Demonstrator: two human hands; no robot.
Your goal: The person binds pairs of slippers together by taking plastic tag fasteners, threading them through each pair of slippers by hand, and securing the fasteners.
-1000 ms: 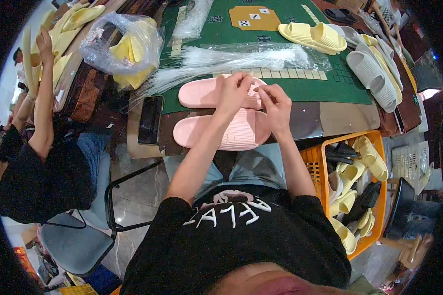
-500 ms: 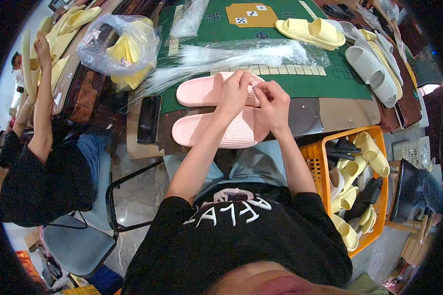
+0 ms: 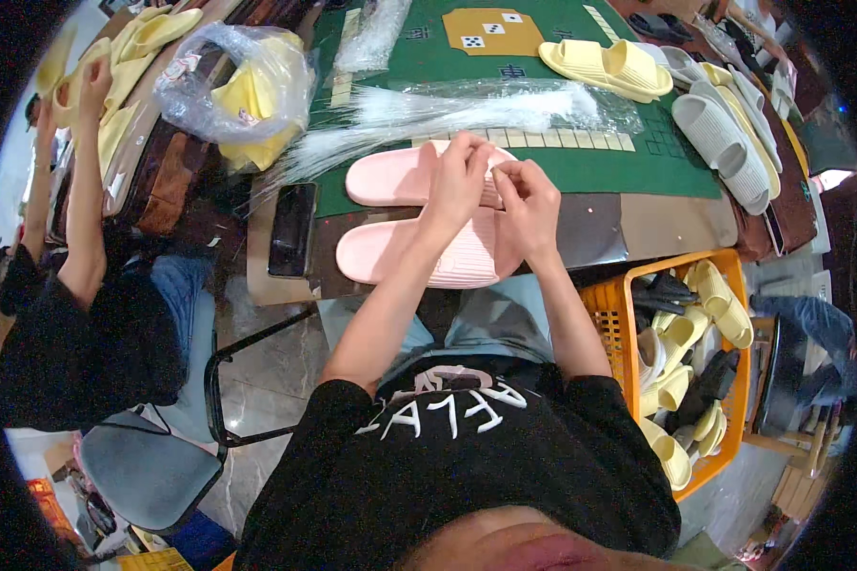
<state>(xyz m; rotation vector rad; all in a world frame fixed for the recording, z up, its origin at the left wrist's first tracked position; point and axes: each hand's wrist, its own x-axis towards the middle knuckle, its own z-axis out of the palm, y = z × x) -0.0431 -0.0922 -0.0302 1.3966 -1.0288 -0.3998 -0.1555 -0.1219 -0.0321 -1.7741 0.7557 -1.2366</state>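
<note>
Two pink slippers lie side by side on the table edge in front of me, soles flat and straps to the right. My left hand [image 3: 460, 181] reaches over the far slipper [image 3: 381, 178], its fingers pinched together at the strap. Close beside it, my right hand [image 3: 532, 202] is pinched too, thumb and fingertips meeting at the same strap. Whatever sits between the fingertips is too small to make out. The near slipper [image 3: 371, 253] lies partly under my left forearm. Just beyond the hands is a bundle of thin white plastic strands [image 3: 400, 116] on clear wrap.
A phone [image 3: 292, 228] lies left of the slippers. Yellow slippers [image 3: 607, 68] and grey slippers [image 3: 719, 143] rest at the far right. An orange crate [image 3: 611, 328] of slippers stands by my right side. To the left are a plastic bag [image 3: 195, 105] and a co-worker's arm [image 3: 86, 190].
Both my hands stay at the far slipper's strap, fingers shifting only slightly. At the left, the co-worker's hands have moved among the yellow slippers. The whole view has shifted a little.
</note>
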